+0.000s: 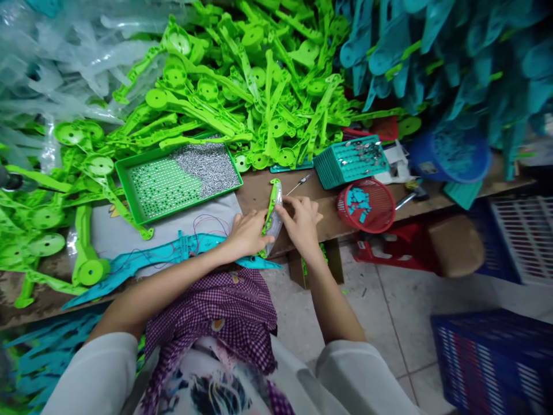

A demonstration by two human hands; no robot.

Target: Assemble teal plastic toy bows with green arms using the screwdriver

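Note:
Near the table's front edge, my left hand (249, 231) is closed around a narrow bright-green plastic part (273, 199) with a translucent plastic piece (277, 226) along its right side. My right hand (301, 222) has its thumb and forefinger pinched at the edge of the translucent piece. Its other fingers are curled. Under my left forearm lies a long turquoise plastic part (151, 258) with thin red and blue wires (205, 222) over it. A screwdriver-like thin tool (300, 183) rests just beyond my right hand.
A green perforated tray (149, 187) holds many small metal pieces. Green parts (259, 75) are heaped behind it, clear parts (99, 52) at left, turquoise parts (397, 46) at right. Stacked turquoise trays (332, 167), a red basket (380, 216) and a blue tub (469, 167) stand rightward.

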